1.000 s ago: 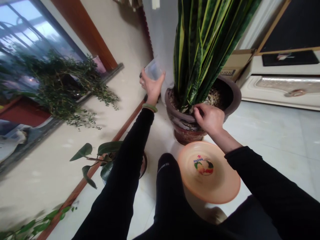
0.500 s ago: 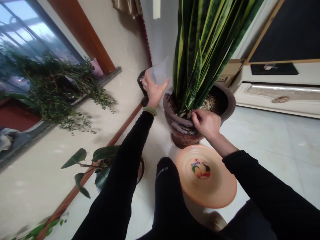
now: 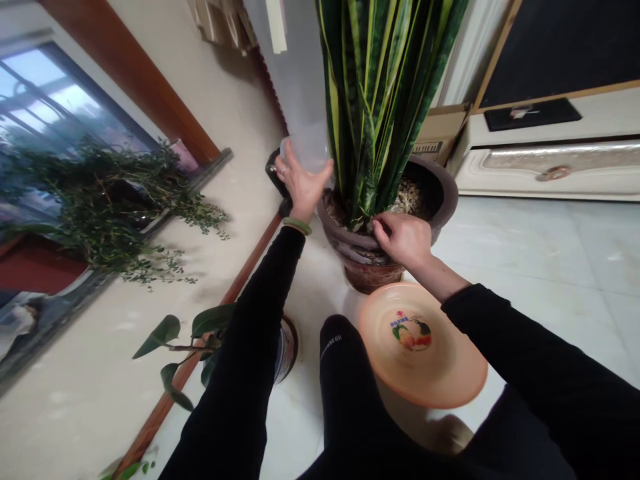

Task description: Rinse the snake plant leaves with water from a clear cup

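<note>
The left hand [image 3: 301,185] has its grip clamped around a clear plastic cup [image 3: 305,148], held up just beside the left rim of the brown ceramic pot [image 3: 367,253]. The right hand [image 3: 404,238] pinches its fingers together at the base of the snake plant [image 3: 380,100], over the pot's near rim. An orange plastic plate [image 3: 423,347] lies on the tiled floor [image 3: 550,267] just in front of the pot, with a small rubber plant [image 3: 200,333] to the left
</note>
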`<state>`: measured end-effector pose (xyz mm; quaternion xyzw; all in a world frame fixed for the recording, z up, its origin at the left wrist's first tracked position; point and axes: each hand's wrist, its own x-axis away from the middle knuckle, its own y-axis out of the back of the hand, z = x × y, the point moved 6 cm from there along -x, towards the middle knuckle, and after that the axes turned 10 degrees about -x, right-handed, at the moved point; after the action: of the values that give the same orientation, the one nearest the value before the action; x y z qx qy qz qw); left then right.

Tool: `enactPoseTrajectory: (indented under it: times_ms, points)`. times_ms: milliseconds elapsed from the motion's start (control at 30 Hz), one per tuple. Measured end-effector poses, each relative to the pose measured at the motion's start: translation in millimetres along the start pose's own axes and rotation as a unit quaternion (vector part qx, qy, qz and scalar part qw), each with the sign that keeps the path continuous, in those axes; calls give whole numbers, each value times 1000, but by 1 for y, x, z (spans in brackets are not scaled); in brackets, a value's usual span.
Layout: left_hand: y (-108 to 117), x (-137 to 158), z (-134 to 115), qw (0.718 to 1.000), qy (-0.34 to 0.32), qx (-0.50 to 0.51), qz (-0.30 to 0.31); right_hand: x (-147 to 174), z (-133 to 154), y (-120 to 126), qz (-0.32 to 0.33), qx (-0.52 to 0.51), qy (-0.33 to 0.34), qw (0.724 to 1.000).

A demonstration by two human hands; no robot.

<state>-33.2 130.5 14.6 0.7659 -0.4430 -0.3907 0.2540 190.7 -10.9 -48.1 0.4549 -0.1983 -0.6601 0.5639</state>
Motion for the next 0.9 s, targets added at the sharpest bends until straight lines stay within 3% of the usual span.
enactPoseTrajectory:
  times_ms: [900]
  points:
    - [2, 8, 8, 1000, 27, 13, -4, 0, -3, 0, -1, 5, -3, 1000]
